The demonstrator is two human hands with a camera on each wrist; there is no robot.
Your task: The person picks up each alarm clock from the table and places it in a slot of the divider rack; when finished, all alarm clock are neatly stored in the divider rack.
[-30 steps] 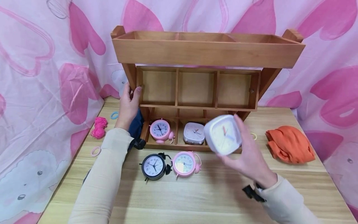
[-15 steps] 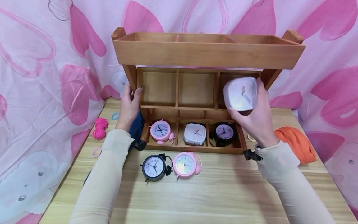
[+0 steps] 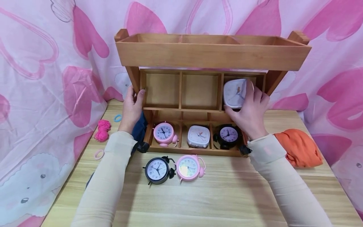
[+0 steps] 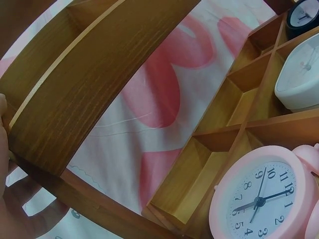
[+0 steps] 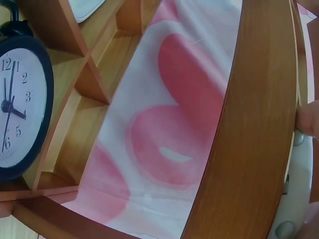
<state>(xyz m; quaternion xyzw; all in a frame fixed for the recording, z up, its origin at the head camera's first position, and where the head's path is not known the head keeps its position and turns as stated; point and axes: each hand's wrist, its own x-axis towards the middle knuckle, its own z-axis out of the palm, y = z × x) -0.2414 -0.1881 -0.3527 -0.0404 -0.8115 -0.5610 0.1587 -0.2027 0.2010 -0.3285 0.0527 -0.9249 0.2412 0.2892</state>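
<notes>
Head view, right hand (image 3: 249, 110): thumb and curled fingers grip a white rounded-square clock (image 3: 233, 94) in the right compartment of the middle tier of a three-tier brown wooden shelf (image 3: 212, 56).
Head view, left hand (image 3: 132, 108): grips the shelf's left side, thumb in front.
Head view, lower tier (image 3: 181, 150): below and right of the left hand sits a pink round alarm clock (image 3: 164, 132), then a second white rounded-square clock (image 3: 198, 135); a black round alarm clock (image 3: 228, 134) is just below the right hand.
Head view, counter (image 3: 198, 205): below the hands lie a black white-dialled alarm clock (image 3: 157, 169) and a pink bell-topped alarm clock (image 3: 187, 167); pink yarn (image 3: 102, 130) is left of the left hand, orange bunched cloth (image 3: 302, 148) right of the right hand.
Left wrist view, shelf side: the left hand's fingers curl around the wood.
Right wrist view, gripped clock: a fingertip touches it beside a grey knob.
</notes>
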